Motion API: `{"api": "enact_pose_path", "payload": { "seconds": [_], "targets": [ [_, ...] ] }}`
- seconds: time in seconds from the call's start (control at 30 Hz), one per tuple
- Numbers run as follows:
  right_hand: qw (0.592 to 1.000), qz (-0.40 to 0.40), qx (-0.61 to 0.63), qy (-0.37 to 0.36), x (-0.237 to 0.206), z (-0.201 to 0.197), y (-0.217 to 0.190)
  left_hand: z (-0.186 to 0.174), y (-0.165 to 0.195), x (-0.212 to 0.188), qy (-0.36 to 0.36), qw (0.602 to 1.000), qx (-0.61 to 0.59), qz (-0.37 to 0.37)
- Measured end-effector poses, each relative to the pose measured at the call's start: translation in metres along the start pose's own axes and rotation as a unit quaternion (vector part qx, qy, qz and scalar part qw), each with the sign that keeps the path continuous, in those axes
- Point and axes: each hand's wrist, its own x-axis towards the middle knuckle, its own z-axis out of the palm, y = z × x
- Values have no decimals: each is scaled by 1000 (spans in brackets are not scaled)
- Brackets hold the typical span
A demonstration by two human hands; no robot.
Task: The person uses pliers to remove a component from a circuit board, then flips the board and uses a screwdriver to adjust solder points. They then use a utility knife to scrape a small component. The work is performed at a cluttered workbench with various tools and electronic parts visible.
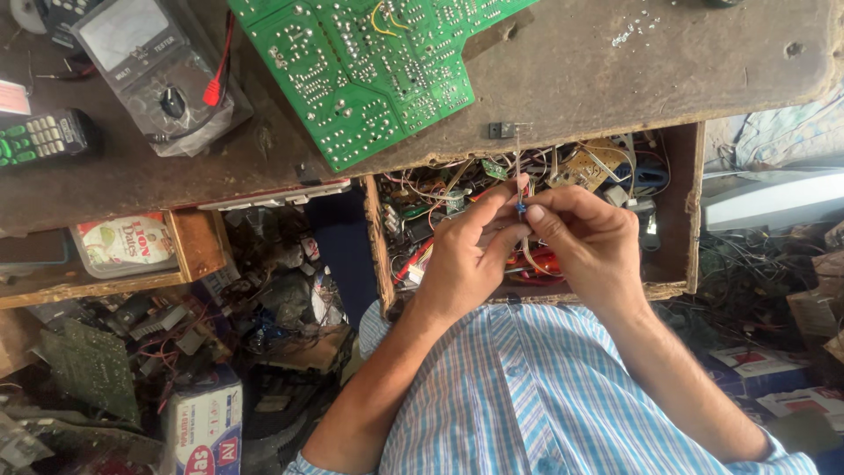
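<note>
My left hand and my right hand meet over an open wooden drawer. The fingertips of both pinch a small blue component with thin wire leads. One lead runs straight up toward the table edge, and pale wires curve down between my palms. A small black part lies on the table edge just above. A large green circuit board rests solder side up on the worn tabletop.
The drawer holds a tangle of wires and small boards. A multimeter with a red probe and a remote control lie at the upper left. Below are a plastic tub, a green board, a carton and floor clutter.
</note>
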Motion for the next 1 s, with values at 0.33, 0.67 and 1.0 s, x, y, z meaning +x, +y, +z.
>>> {"api": "enact_pose_path", "payload": {
  "seconds": [0.33, 0.67, 1.0],
  "targets": [
    [1000, -5, -3, -7, -1, -6, 2, 1, 9, 1, 4, 994, 102, 33],
    [994, 50, 97, -10, 4, -11, 11, -1, -4, 0, -33, 993, -93, -68],
    [847, 21, -473, 243, 7, -172, 16, -28, -23, -8, -17, 968, -223, -115]
  ]
}}
